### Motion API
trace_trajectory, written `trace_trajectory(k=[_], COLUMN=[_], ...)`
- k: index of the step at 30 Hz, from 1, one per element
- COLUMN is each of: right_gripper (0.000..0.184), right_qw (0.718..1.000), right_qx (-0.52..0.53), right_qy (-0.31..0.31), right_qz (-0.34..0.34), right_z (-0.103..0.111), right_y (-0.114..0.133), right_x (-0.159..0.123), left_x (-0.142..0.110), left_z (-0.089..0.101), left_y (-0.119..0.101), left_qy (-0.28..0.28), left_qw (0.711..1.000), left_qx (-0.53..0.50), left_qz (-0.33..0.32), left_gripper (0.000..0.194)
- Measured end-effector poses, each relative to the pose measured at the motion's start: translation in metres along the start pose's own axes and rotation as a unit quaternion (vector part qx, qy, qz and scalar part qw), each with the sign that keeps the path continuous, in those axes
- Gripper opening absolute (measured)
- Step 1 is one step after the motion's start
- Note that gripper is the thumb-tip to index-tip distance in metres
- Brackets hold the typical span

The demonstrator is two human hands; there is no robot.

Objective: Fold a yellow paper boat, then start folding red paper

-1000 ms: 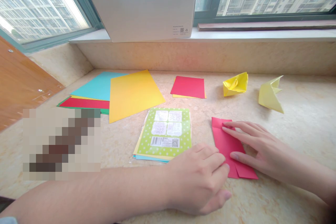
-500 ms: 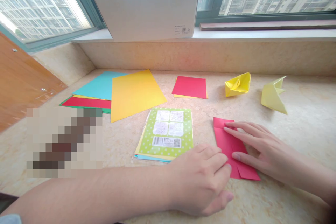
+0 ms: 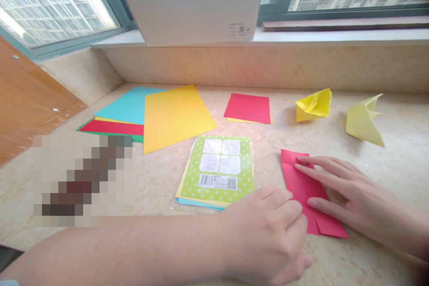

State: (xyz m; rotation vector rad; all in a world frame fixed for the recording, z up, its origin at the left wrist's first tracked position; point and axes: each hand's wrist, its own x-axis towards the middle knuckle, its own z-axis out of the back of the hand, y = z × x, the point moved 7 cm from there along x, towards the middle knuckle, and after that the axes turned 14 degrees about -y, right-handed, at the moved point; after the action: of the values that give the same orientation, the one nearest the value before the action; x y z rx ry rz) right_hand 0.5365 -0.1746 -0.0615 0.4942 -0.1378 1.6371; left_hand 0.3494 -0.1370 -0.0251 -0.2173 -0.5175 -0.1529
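Note:
A red sheet of folded paper [image 3: 298, 178] lies on the counter with crease lines across its top and a slit at its lower edge. My right hand [image 3: 351, 192] rests on it from the right, fingers stretched out and apart, pressing it flat. At the paper's lower left edge is my left hand [image 3: 271, 232], its fingers curled in and the thumb pointing right. The left fingertips are hidden, so whether they grip anything does not show. Under the left knuckles, the near corner of a green dotted pack of paper [image 3: 219, 178] is covered.
Large coloured sheets, a yellow one [image 3: 174, 118] on top, lie back left. Behind the pack is a small red square of paper [image 3: 248, 107]. Two folded paper shapes, bright yellow [image 3: 313, 106] and pale yellow [image 3: 363, 121], stand back right. A white box [image 3: 194, 13] sits on the windowsill.
The view has shifted slightly, so most things appear a little further right. Both hands keep nearly the same places around the red paper.

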Motion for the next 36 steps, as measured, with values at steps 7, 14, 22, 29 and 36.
trace_trajectory(k=[7, 14, 22, 29, 36], right_gripper=[0.072, 0.068, 0.067, 0.067, 0.069], right_qw=[1.0, 1.0, 1.0, 1.0, 1.0], right_qx=[-0.006, 0.005, -0.001, 0.008, 0.001], right_qy=[0.016, 0.007, 0.017, 0.004, 0.01], right_qz=[-0.007, -0.012, -0.016, -0.018, -0.009], right_z=[-0.0036, -0.0023, -0.0037, -0.0034, -0.0028], right_y=[-0.0059, -0.0062, -0.0065, -0.0066, -0.0046], right_x=[-0.0066, -0.008, -0.0089, -0.0071, -0.008], left_x=[-0.0009, -0.0018, -0.0008, -0.0013, -0.0012], left_z=[-0.0016, -0.0029, -0.0013, -0.0015, -0.0023], left_y=[-0.0005, -0.0008, -0.0004, -0.0007, -0.0003], left_qy=[-0.013, -0.022, -0.015, -0.016, -0.013], left_qw=[1.0, 0.999, 1.0, 1.0, 1.0], left_qx=[-0.001, -0.002, -0.011, -0.011, -0.006], left_qz=[-0.017, -0.026, -0.018, -0.017, -0.015], left_gripper=[0.046, 0.05, 0.047, 0.046, 0.047])
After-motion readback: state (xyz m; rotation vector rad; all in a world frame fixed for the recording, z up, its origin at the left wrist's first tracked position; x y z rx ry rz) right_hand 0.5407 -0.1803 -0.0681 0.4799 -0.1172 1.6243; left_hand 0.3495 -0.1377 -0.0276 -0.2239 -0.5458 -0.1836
